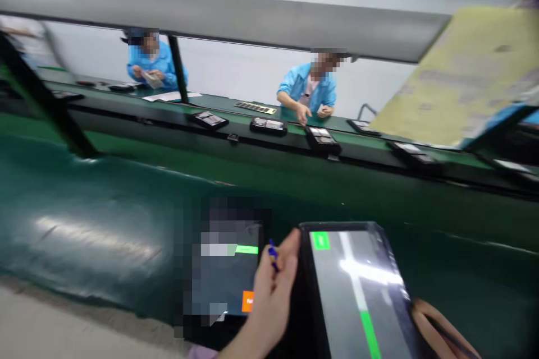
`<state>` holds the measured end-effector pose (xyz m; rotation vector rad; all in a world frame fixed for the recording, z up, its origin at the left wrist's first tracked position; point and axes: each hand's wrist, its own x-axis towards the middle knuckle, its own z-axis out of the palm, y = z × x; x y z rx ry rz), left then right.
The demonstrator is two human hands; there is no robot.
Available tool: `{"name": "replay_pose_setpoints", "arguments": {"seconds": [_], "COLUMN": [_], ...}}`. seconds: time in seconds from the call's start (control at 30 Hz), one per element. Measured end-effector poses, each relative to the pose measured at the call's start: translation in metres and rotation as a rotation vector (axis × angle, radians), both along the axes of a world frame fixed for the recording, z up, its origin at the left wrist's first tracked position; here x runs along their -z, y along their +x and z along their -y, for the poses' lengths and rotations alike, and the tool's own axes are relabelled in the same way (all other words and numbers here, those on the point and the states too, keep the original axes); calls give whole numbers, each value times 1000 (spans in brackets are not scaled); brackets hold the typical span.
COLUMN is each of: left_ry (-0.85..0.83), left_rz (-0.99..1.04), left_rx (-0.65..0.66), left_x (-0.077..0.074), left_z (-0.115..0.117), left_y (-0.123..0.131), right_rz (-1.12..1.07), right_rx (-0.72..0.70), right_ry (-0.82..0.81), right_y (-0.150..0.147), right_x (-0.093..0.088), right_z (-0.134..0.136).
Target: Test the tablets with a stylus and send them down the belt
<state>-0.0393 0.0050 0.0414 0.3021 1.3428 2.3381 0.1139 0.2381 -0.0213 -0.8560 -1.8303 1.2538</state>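
Obs.: black-framed tablet [351, 286] is low, R of ctr., over green tabletop [105, 202]; lower end cut off by frame, so can't tell if it rests on the surface. Screen lit: grey w/ green block at top corner, white/green stripe, strong glare.

Grip, L hand [275, 283]: fingers nearly together, against tablet's L edge; small blue item [273, 255] at the fingers, ID unclear. Grip, R hand [440, 331]: partly in view, fingers curled by R edge, slim dark item [452, 339] along them; firmness of hold & underside contact can't tell.

2nd tablet [250, 269] just L of L hand, partly pixelated; green bar, orange block visible.

Bkgd.: two co-workers in blue, [155, 61] and [309, 87], behind row of black units [268, 125].

Handling (judgement): stiff, flat, prob. moderate wt.; glass likely slick & crack-prone. Best hold = both long edges, on the bezel, fingers off screen, support beneath; avoid corner pinch.
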Motion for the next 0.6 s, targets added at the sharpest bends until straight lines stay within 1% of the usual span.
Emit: {"name": "replay_pose_setpoints", "arguments": {"seconds": [0.07, 0.1, 0.17, 0.2, 0.23, 0.3, 0.37, 0.4, 0.43, 0.5, 0.53, 0.6], "left_ry": [-399, -561, -848, -951, -1028, -1089, -1073, -1048, -1009, -914, -883, -892], "left_rz": [-375, -500, -643, -736, -819, -1000, -1160, -1234, -1296, -1379, -1383, -1340], "left_rx": [-39, -48, -77, -90, -88, -72, -42, -21, 13, 104, 156, 223], "left_x": [2, 3, 4, 5, 6, 10, 15, 17, 19, 23, 25, 32], "left_z": [28, 42, 67, 78, 86, 95, 91, 84, 76, 55, 44, 29], "left_y": [-24, -38, -64, -73, -80, -83, -73, -66, -56, -36, -26, -14], "right_rz": [51, 79, 143, 176, 191, 178, 137, 123, 119, 100, 66, 9], "right_rx": [61, 79, 57, 20, -10, -29, -32, -57, -88, -103, -77, 9], "right_ry": [-60, -113, -209, -211, -158, 79, 320, 398, 432, 402, 356, 236], "right_y": [6, 5, -4, -9, -14, -18, -14, -9, -4, 4, 6, 8], "right_x": [0, -1, -4, -6, -9, -17, -24, -27, -29, -29, -28, -23], "right_z": [-12, -17, -23, -23, -22, -14, -3, 4, 10, 21, 24, 29]}}
